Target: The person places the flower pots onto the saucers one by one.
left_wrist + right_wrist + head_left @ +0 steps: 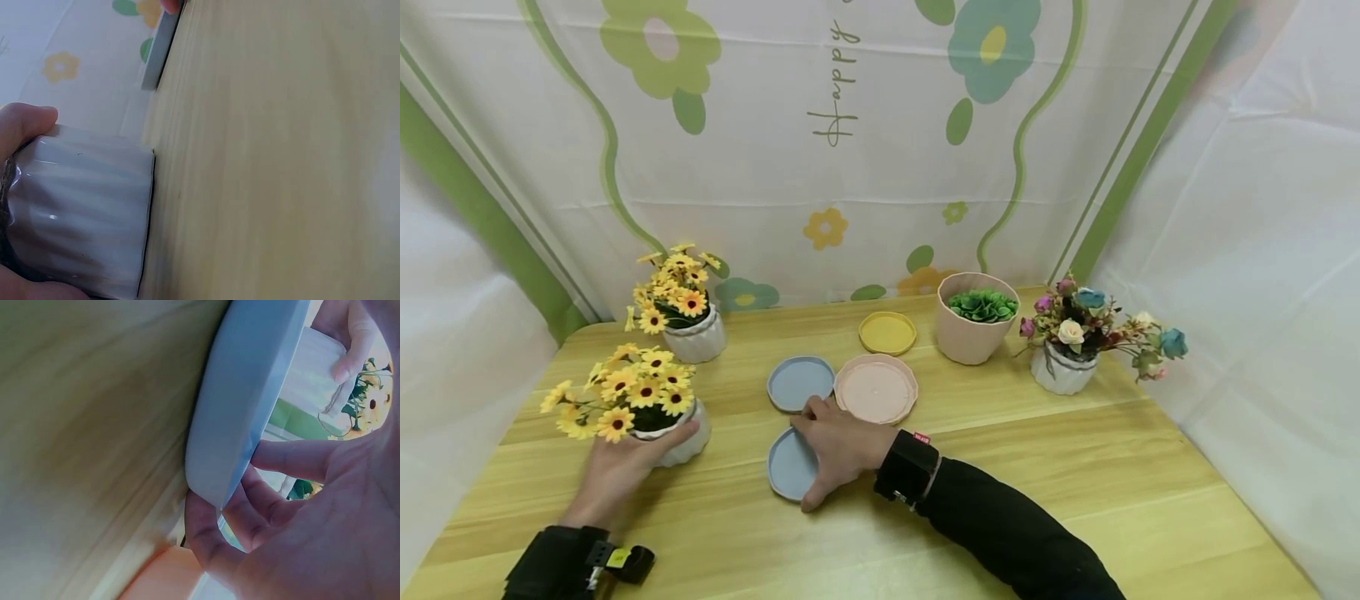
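Head view shows the right hand (842,446) laid over the near blue saucer (790,468), which lies flat on the bench (1075,483) just in front of a second blue saucer (800,382) and beside a pink saucer (876,388). The right grip is closed on the near saucer: in the right wrist view the fingers (275,459) are curled round the rim of that saucer (244,394), with the thumb side hidden. The left hand (625,462) is wrapped round the white ribbed pot (683,442) of yellow flowers (625,392), and in the left wrist view the pot (81,212) is seen standing on the wood with the thumb (28,122) pressed to its wall. For the step to be done well, the saucer is best kept level and held by the rim only, so that its dish is left free; a slide along the wood would probably be steadier than a lift. The pot should be held low on its body and kept upright, since the flower heads lean out over one side and could tip it. Care is called for near the two neighbouring saucers, which lie close enough to be knocked. A second sunflower pot (696,333), a yellow saucer (887,332), a pink pot of succulent (973,321) and a mixed bouquet pot (1063,367) stand well apart behind.
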`<action>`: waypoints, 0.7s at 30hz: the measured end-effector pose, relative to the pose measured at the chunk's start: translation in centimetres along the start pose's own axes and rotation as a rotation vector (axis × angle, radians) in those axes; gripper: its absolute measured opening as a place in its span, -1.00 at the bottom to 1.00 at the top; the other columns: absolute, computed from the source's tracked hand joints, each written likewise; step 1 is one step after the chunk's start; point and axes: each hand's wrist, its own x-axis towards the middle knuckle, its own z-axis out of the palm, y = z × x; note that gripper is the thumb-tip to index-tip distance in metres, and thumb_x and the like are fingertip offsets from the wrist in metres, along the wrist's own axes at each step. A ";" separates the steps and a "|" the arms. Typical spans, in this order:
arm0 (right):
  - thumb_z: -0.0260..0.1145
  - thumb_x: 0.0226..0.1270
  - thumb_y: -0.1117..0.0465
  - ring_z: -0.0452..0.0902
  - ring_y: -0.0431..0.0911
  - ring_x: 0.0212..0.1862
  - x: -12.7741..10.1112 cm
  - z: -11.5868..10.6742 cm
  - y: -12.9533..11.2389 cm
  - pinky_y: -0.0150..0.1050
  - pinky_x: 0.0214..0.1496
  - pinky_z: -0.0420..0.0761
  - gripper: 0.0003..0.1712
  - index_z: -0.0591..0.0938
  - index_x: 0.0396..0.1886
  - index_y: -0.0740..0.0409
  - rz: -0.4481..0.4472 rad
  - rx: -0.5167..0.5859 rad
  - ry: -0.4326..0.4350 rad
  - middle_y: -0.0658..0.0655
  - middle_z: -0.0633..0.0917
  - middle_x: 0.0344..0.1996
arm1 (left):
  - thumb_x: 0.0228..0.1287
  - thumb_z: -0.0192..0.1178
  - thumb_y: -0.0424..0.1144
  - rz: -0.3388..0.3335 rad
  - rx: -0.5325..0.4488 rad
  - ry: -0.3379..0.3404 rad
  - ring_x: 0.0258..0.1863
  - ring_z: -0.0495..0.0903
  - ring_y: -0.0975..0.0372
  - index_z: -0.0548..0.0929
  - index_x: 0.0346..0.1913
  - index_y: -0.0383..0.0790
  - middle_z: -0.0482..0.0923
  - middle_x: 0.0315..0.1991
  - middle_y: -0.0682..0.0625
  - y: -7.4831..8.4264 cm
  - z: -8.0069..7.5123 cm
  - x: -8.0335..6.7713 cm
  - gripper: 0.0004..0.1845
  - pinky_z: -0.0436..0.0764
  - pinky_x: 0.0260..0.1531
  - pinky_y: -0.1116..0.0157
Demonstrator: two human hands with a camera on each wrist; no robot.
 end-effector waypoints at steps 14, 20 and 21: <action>0.70 -0.07 -0.32 0.26 -0.12 0.31 -2.7 -0.1 2.3 -0.40 0.27 0.48 0.32 0.35 0.61 0.17 0.030 0.091 0.007 0.12 0.38 0.35 | 0.31 0.50 0.07 0.140 0.065 -0.059 0.26 0.32 0.59 0.15 0.64 0.20 0.32 0.50 0.03 0.9 2.3 -0.7 -0.04 0.38 0.07 0.67; 0.71 -0.08 -0.31 0.28 -0.10 0.31 -3.6 0.0 3.1 -0.37 0.30 0.51 0.33 0.35 0.61 0.17 0.043 0.096 0.018 0.11 0.39 0.35 | 0.32 0.50 0.05 0.132 0.003 -0.131 0.33 0.34 0.53 0.13 0.65 0.20 0.30 0.53 0.04 1.5 3.5 -1.2 -0.02 0.42 0.15 0.65; 0.70 -0.08 -0.32 0.28 -0.10 0.31 -3.7 0.0 3.2 -0.36 0.31 0.51 0.33 0.34 0.61 0.17 0.044 0.099 0.018 0.11 0.39 0.35 | 0.31 0.50 0.05 0.135 0.002 -0.140 0.33 0.35 0.53 0.13 0.65 0.18 0.31 0.52 0.04 1.6 3.8 -1.3 -0.02 0.42 0.16 0.65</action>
